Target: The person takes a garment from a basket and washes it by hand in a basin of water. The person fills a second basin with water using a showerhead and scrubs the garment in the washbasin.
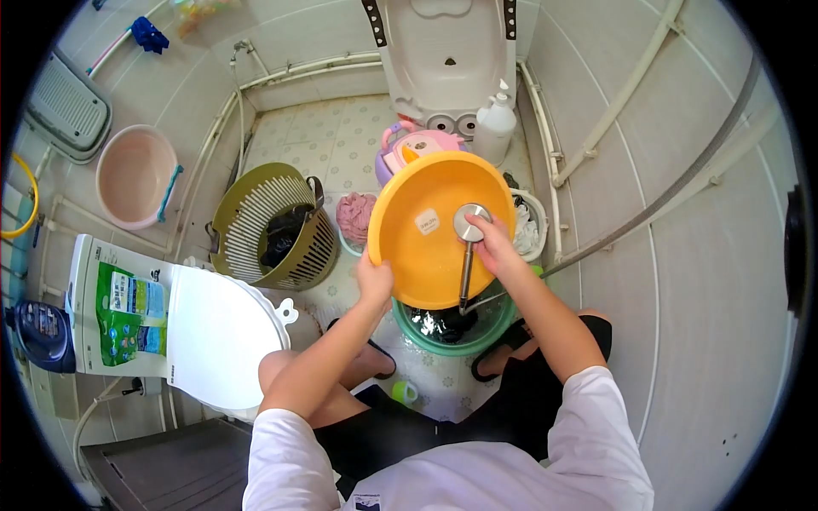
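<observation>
My left hand [375, 278] is closed on the left rim of a yellow-orange basin [426, 272], which is tilted so that its inside faces me. A small white label sits on the basin's bottom. My right hand [494, 244] grips a silver shower head [471, 223] in front of the basin's inner face; its hose runs down and to the right. Whether water is flowing from it, I cannot tell. Under the orange basin stands a green basin [464, 347] on the floor, holding water and dark cloth [443, 325]. The orange basin hides its far part.
An olive laundry basket [319, 247] with dark cloth stands left, near pink cloth [354, 215] in a small tub. A white pump bottle [495, 128] and white basket [537, 204] are behind. The toilet [226, 336] is at left; a green-and-white roll [405, 392] lies between my feet.
</observation>
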Demonstrator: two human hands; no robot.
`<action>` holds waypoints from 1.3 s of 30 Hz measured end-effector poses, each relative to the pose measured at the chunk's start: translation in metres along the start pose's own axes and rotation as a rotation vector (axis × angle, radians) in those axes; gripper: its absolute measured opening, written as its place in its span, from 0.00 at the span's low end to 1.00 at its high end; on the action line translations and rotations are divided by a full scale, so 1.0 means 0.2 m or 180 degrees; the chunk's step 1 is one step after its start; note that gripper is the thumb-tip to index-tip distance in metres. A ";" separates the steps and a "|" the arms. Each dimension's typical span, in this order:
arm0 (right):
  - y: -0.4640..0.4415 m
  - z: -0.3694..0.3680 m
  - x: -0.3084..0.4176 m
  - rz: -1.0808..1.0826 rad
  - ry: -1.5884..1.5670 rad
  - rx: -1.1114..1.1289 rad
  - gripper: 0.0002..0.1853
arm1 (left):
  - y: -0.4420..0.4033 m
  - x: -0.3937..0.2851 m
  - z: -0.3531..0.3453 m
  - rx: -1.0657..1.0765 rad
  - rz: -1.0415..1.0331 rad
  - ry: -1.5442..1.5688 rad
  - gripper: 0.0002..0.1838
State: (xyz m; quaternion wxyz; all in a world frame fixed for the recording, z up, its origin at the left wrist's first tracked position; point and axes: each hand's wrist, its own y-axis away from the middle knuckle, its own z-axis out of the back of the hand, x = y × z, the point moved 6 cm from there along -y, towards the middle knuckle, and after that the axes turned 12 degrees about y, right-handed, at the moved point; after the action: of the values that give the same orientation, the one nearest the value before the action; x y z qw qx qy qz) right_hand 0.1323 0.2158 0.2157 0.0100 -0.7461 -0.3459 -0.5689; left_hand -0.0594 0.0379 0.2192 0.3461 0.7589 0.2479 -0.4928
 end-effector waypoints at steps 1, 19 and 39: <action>-0.01 0.01 -0.02 -0.0069 0.0020 -0.0017 0.21 | -0.01 0.05 0.02 -0.0074 0.0176 0.0055 0.24; 0.06 -0.09 -0.27 -0.0523 0.0452 0.0153 0.20 | -0.03 0.20 0.01 0.0524 -0.1317 -0.3057 0.49; 0.09 -0.16 -0.30 -0.0591 -0.1038 0.0509 0.42 | 0.23 0.36 -0.12 0.1114 0.1305 -0.1056 0.34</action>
State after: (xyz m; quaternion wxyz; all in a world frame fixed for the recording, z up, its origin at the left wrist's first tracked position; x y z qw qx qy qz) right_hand 0.1088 0.1589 0.1833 -0.0394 -0.7901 -0.4542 -0.4098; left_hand 0.0159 0.0307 0.1722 0.3380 0.7503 -0.0587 -0.5650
